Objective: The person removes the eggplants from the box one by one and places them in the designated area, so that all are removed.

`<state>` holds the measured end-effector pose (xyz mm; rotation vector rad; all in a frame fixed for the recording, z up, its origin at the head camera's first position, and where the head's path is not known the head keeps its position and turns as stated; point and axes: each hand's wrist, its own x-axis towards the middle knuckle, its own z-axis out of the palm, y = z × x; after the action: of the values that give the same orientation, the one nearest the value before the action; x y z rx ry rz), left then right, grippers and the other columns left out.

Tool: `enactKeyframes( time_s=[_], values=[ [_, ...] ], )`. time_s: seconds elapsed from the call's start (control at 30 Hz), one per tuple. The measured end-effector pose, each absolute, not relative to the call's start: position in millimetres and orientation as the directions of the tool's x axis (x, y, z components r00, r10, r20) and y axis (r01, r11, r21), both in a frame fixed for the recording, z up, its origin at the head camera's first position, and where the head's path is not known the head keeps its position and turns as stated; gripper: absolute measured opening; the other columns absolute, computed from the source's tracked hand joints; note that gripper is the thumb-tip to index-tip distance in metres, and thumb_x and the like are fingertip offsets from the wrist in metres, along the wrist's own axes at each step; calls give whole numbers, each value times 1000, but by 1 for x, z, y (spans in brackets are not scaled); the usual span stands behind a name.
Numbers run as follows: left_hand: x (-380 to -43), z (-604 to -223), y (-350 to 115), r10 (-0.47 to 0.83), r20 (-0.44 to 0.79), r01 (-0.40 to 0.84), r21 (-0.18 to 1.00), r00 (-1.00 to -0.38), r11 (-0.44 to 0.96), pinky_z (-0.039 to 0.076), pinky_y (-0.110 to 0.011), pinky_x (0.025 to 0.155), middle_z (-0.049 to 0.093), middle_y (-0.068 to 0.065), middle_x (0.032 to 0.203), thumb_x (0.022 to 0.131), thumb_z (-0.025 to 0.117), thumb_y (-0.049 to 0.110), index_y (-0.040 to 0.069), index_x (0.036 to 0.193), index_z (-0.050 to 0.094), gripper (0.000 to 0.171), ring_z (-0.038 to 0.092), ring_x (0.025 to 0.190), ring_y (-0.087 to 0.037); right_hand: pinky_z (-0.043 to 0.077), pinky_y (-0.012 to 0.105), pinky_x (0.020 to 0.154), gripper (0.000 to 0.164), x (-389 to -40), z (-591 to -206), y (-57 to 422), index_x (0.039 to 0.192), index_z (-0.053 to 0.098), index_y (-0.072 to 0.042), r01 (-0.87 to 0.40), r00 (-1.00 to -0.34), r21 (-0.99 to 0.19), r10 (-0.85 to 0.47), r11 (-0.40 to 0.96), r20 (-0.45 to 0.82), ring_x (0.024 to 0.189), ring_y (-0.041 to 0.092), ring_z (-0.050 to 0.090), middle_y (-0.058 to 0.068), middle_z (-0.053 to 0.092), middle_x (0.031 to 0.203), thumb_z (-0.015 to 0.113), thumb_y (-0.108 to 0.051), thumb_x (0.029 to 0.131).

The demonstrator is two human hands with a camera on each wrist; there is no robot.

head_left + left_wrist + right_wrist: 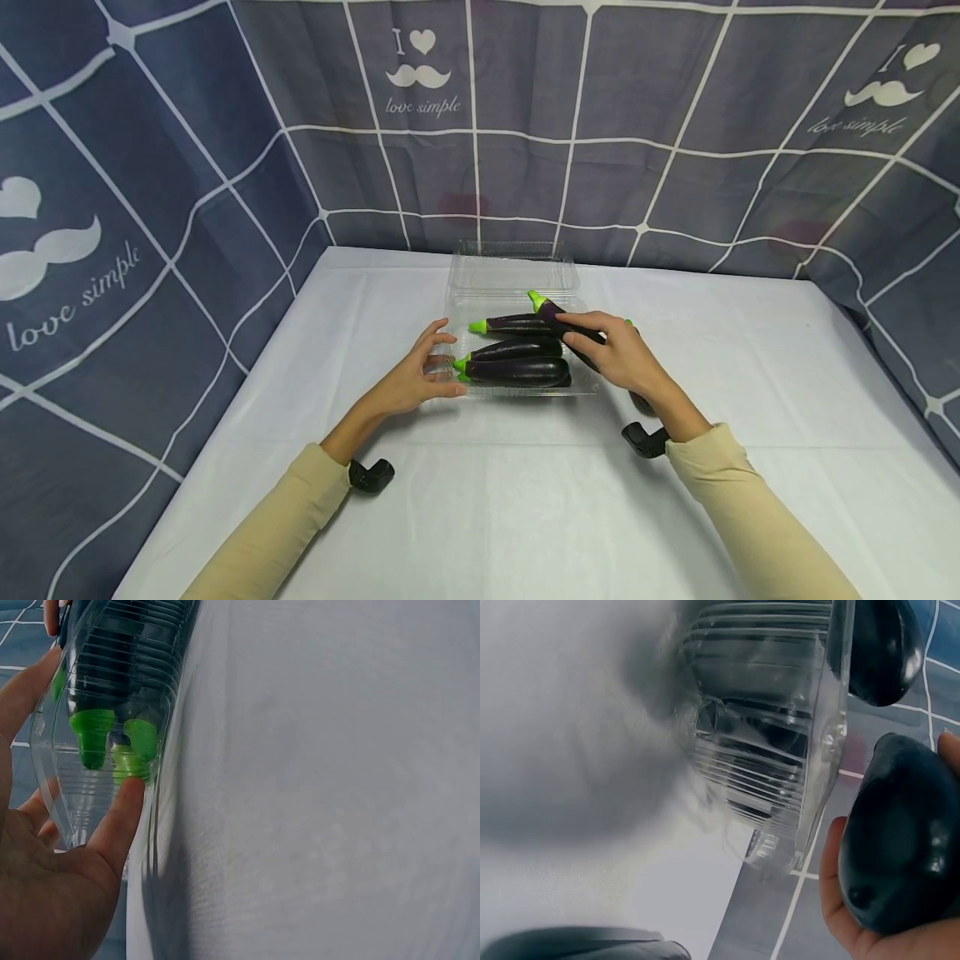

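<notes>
A clear container (pixel 480 308) sits on the white surface (pixel 487 508), its lid (pixel 513 273) folded back on the far side. At the container's left end, the left hand (pixel 405 379) has its grip spread wide, thumb against the near wall and fingers about the end, pinching nothing. Over the container's right part, the right hand (pixel 618 346) has its grip closed around a dark purple eggplant (pixel 550 312), whose green stem points to the container's far side; whether it touches the eggplants below cannot be told. Inside the container, the front eggplant (pixel 517 372) and the middle eggplant (pixel 517 347) lie side by side near the front, stems leftward, with the back eggplant (pixel 513 324) behind them. Right of the container, partly hidden beneath the right forearm, lies an outer eggplant (pixel 642 404).
</notes>
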<state>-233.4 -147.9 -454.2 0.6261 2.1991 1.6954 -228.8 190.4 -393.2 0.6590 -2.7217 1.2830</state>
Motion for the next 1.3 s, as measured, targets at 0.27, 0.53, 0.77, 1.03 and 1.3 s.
enactKeyframes(
  time_s=[0.27,0.53,0.77,1.03,1.3],
  values=[
    [-234,-456,-148,503,29,156,965,-864,212,41,-50,106,-2,-2,164,83,81,10,-3,143,32,79,36,135,-41,41,54,101,38,-225,-391,193,134,63,-9,-328,-944,-705,-244,629,221,126,35,51,16,58,135,65,-21,98],
    [-234,-456,-148,505,33,162,964,-862,213,41,-51,106,-2,-3,164,83,81,10,-3,143,32,78,36,136,-42,53,39,72,46,-221,-390,201,141,57,-13,-231,-969,-768,-211,598,128,105,31,57,16,58,131,61,-15,95],
    [-235,-455,-147,505,35,160,966,-863,205,41,-50,105,-1,-3,164,83,81,9,-2,143,32,79,36,135,-42,54,32,69,51,-213,-387,206,141,56,-12,-186,-974,-847,-206,499,92,104,33,60,19,60,123,60,-5,90],
    [-233,-455,-147,503,34,160,965,-864,208,42,-49,105,-1,-2,164,83,81,8,-2,143,33,78,37,134,-41,48,42,83,45,-209,-389,215,136,61,-9,-263,-960,-820,-224,508,170,102,31,57,16,60,128,69,-12,92],
    [-233,-455,-147,503,30,155,965,-864,209,40,-50,106,-1,-2,164,83,81,10,-2,143,32,78,36,135,-41,40,52,95,54,-204,-389,226,141,55,-10,-212,-968,-835,-226,508,109,114,37,50,16,53,136,71,-13,90]
  ],
)
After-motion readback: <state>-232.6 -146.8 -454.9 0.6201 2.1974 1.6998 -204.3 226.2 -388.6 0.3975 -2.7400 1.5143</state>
